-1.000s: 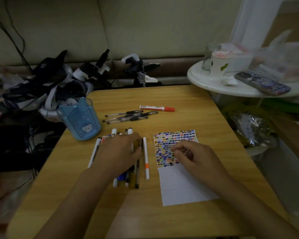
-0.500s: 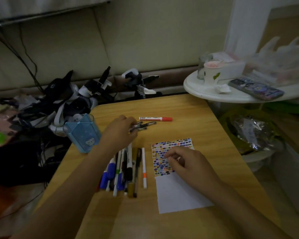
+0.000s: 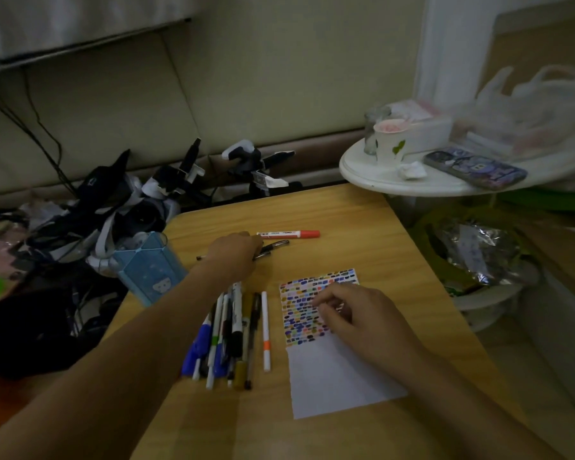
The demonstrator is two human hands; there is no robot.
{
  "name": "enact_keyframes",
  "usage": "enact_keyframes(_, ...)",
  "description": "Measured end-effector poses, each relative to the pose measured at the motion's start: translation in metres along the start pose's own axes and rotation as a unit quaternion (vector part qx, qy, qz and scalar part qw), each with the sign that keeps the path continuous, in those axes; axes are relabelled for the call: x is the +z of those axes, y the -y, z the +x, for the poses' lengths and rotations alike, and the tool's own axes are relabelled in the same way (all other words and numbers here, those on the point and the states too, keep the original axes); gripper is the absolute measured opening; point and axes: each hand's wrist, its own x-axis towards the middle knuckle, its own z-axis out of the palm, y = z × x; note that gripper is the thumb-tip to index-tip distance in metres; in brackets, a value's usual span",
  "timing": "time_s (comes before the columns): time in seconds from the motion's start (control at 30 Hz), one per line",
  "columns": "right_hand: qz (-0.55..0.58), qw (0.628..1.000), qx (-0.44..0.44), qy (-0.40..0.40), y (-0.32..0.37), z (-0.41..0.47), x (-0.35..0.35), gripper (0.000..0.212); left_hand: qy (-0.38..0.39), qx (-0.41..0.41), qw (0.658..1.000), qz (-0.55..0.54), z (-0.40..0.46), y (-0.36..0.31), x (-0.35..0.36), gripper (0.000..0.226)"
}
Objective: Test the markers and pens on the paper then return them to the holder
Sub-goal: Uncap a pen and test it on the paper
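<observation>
My left hand (image 3: 234,253) reaches to the far part of the table, its fingers curled over a few black pens (image 3: 274,245) whose ends stick out on both sides. A white marker with a red cap (image 3: 289,233) lies just beyond them. My right hand (image 3: 356,318) rests on the white paper (image 3: 339,383), fingers loosely curled, over the block of coloured test marks (image 3: 299,293). A pile of several pens and markers (image 3: 229,336) lies left of the paper, beside a thin white pen with an orange band (image 3: 265,330). The blue holder (image 3: 150,268) stands at the table's left edge.
The wooden table (image 3: 362,234) has dark straps and camera gear (image 3: 140,207) beyond its left corner. A round white side table (image 3: 379,180) at the right carries a cup (image 3: 389,141), a phone (image 3: 475,167) and bags. A bin with a foil bag (image 3: 478,257) stands below it.
My left hand left the pile of pens and moved forward onto the black pens near the red-capped marker. My right hand stayed on the paper. The camera view tilted up.
</observation>
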Motion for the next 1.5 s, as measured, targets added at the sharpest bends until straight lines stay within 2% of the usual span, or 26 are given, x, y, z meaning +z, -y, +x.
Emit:
enact_keyframes(0.23,-0.005,1.000,0.001,-0.001,0.001,0.001,0.000,0.015,-0.008,0.012,1.000,-0.015,-0.001,0.001,0.003,0.012)
enact_keyframes(0.53,-0.008,1.000,0.006,0.004,0.003,0.001,0.000,0.015,-0.019,-0.001,0.998,-0.067,-0.002,0.002,0.004,0.030)
enact_keyframes(0.67,-0.003,1.000,0.004,0.002,0.004,0.001,-0.001,0.015,-0.045,-0.001,0.994,-0.101,-0.008,0.000,-0.004,0.037)
enact_keyframes(0.8,0.006,1.000,0.008,-0.003,0.006,-0.001,-0.002,0.015,-0.097,0.052,0.985,-0.130,-0.028,-0.008,-0.029,0.037)
enact_keyframes(0.93,0.056,0.996,0.052,-0.040,0.009,0.002,-0.011,0.016,-0.183,0.125,0.964,-0.147,-0.074,-0.030,-0.051,0.030)
enact_keyframes(1.07,0.201,0.968,0.145,-0.034,0.017,0.004,-0.014,0.032,-0.262,0.219,0.921,-0.188,-0.117,-0.050,-0.045,0.032)
enact_keyframes(1.17,0.282,0.942,0.182,-0.003,0.025,0.004,-0.013,0.037,-0.275,0.234,0.895,-0.263,-0.131,-0.062,-0.031,0.029)
enact_keyframes(1.3,0.335,0.923,0.187,-0.005,0.032,0.005,-0.013,0.031,-0.299,0.224,0.855,-0.360,-0.137,-0.073,-0.017,0.029)
enact_keyframes(1.4,0.349,0.921,0.174,-0.005,0.032,0.004,-0.011,0.029,-0.292,0.221,0.847,-0.386,-0.137,-0.075,-0.011,0.030)
enact_keyframes(1.5,0.368,0.914,0.171,-0.017,0.031,0.004,-0.009,0.013,-0.245,0.194,0.853,-0.418,-0.136,-0.070,-0.003,0.020)
